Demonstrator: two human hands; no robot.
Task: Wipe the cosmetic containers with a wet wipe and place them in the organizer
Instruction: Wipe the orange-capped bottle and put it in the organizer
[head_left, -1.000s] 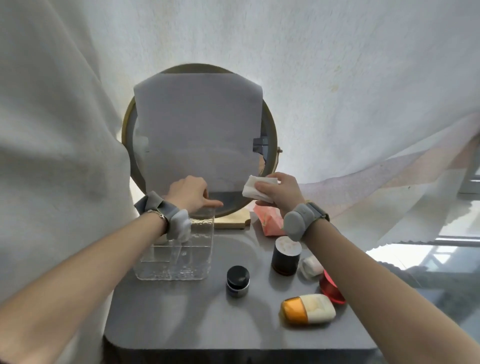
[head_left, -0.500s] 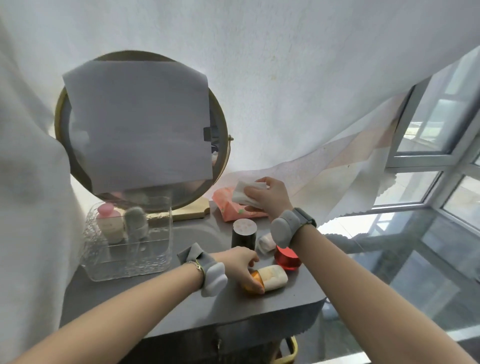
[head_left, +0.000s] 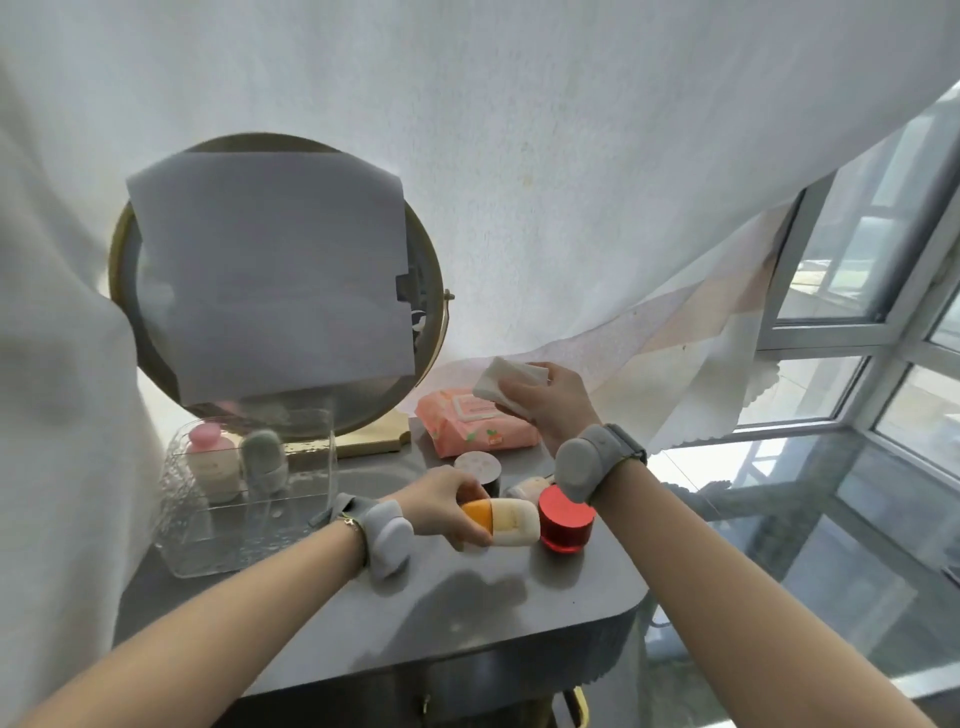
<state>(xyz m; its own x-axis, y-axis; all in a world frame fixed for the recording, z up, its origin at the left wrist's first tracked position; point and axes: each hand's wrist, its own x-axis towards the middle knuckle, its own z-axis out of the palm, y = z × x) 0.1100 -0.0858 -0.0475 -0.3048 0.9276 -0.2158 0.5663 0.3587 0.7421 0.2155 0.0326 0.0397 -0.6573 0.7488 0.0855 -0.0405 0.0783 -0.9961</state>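
Two bottles, one pink-capped cream (head_left: 210, 465) and one pale green (head_left: 264, 460), stand upright in the back compartment of the clear plastic organizer (head_left: 244, 525) at the left of the grey worktop (head_left: 467, 608). Round gold-rimmed mirror (head_left: 431, 322) behind it, covered by a white paper sheet (head_left: 270, 275). Pink wet-wipe pack (head_left: 475, 423) lies at the rear; dark cylinder jar with pale lid (head_left: 477, 466) just in front of it; red round jar (head_left: 565, 522) just right of the held bottle, small white container (head_left: 524, 488) behind, partly hidden. Left hand (head_left: 441, 506) grips the cream bottle with orange cap (head_left: 501, 522), fingers curled round the cap end; long axis roughly horizontal, cap pointing left, lifted above the worktop over its shadow. Right hand (head_left: 550, 400) clenches a folded white wet wipe (head_left: 509, 384) above the pack.
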